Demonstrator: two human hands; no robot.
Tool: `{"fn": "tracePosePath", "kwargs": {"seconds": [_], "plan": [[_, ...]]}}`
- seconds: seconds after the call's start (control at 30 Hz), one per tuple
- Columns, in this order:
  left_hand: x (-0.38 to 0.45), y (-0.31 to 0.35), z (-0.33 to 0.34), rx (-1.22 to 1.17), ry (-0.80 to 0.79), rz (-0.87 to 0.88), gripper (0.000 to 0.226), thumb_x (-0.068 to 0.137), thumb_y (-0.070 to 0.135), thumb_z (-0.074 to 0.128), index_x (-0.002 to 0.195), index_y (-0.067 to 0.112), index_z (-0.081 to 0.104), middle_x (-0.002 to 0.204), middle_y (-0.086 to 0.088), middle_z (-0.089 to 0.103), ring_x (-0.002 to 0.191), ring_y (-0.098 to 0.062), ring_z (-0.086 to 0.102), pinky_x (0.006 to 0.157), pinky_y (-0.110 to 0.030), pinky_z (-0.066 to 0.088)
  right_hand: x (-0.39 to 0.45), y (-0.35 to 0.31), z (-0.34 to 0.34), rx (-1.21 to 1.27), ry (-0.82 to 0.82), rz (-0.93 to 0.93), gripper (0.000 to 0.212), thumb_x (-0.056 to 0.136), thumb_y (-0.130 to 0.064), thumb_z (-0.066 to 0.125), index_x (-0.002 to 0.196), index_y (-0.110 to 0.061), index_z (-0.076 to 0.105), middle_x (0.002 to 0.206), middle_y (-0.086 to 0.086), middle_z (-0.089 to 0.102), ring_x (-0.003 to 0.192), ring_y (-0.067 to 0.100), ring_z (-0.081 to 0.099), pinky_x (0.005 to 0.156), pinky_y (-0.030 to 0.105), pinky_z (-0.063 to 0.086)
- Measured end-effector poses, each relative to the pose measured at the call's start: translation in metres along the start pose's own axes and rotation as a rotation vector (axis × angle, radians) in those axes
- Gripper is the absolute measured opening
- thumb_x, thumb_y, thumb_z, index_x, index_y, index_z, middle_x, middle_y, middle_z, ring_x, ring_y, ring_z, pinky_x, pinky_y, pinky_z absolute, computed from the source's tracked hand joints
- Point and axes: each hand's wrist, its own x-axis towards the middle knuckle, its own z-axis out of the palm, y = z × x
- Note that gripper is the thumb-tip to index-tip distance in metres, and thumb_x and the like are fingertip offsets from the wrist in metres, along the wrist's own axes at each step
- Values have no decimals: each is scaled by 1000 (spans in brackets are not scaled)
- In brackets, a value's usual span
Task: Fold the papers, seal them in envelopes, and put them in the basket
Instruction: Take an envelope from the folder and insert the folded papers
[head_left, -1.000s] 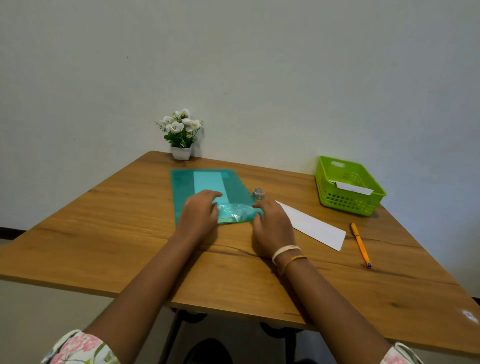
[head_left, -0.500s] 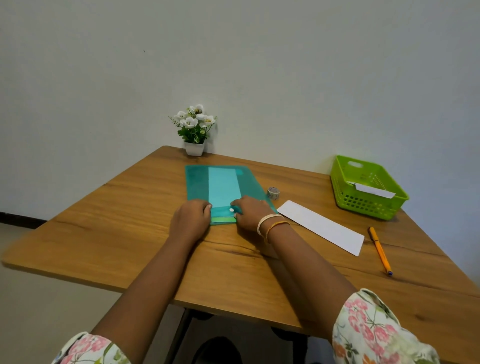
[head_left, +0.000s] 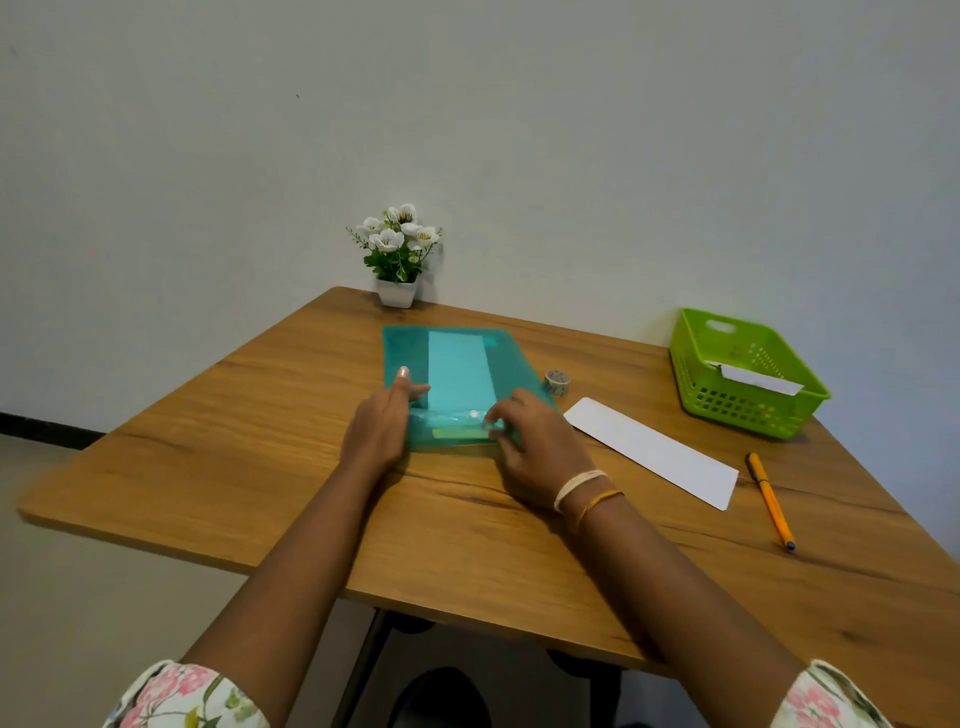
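Right hand (head_left: 540, 441) has shifted onto the folder (head_left: 457, 384) flap, its grip pinching it near the snap; left hand (head_left: 384, 421) presses flat, fingers straight – likely opening it for paper

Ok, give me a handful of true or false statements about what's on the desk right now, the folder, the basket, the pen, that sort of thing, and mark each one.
1. The green basket already holds a white envelope. True.
2. The orange pen lies inside the basket. False: it lies on the table, nearer the person than the basket.
3. Both hands are at the near end of the teal folder. True: the left hand rests on it and the right hand pinches its flap.
4. The tape roll sits on the white paper. False: it stands on the table beside the folder.
5. The flower pot stands next to the basket. False: it is at the far edge, beyond the folder.
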Motion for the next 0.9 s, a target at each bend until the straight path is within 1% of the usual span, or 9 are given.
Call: {"fn": "tracePosePath", "kwargs": {"seconds": [0.07,0.17,0.27,0.37,0.43,0.5,0.63,0.73,0.9], "plan": [[0,-1,-1,22,-43,4,72,79,76,16,111,38,69,119,4,61,108,-22,56,100,-46,41,-13,5,0,-45,-46,-43,22,84,-16,62,106,-20,67,101,2,59,89,21,58,71,33,52],[1,-4,-3,142,-89,41,64,74,76,37,109,34,70,116,5,67,110,-22,59,99,-47,44,-26,11,3,-55,-75,-58,26,85,-17,60,109,-21,69,103,1,63,90,20,61,74,31,53],[3,-5,-4,240,-149,84,47,77,56,63,120,35,65,138,10,55,127,-17,49,108,-47,36,-32,14,3,0,-94,6,34,82,-21,56,112,-24,70,108,-4,65,92,14,61,76,27,53],[6,-6,-5,334,-219,95,52,77,42,72,127,35,58,148,10,41,134,-18,41,111,-50,31,-35,13,0,40,-140,41,38,82,-26,54,116,-22,69,114,-6,64,95,10,59,77,23,52],[5,-6,-4,379,-221,111,56,78,37,73,131,31,56,150,10,39,135,-18,40,112,-47,31,-34,13,1,47,-141,54,37,83,-28,53,115,-22,70,114,-6,64,96,10,59,80,24,52],[5,-7,-3,375,-193,130,53,81,30,71,132,26,56,148,8,43,135,-18,40,112,-43,33,-32,11,2,48,-105,89,32,85,-31,52,107,-21,73,107,-5,68,93,11,61,79,29,53],[1,-5,-3,377,-92,190,35,89,20,62,124,17,64,131,-5,61,126,-21,51,104,-35,41,-12,3,1,-110,-42,160,35,91,-41,48,82,-16,72,78,3,70,74,21,62,67,34,51],[-5,1,0,356,-12,253,27,93,16,56,116,10,69,117,-10,68,112,-26,60,92,-32,46,6,2,4,-171,-71,216,21,86,-39,56,93,-23,67,86,2,71,84,24,64,74,35,52],[-8,4,1,292,70,282,25,94,14,55,113,6,69,115,-12,69,109,-26,62,91,-29,44,19,2,11,-242,-131,179,34,88,-38,61,120,-27,62,108,5,71,104,28,62,84,37,51]]}}
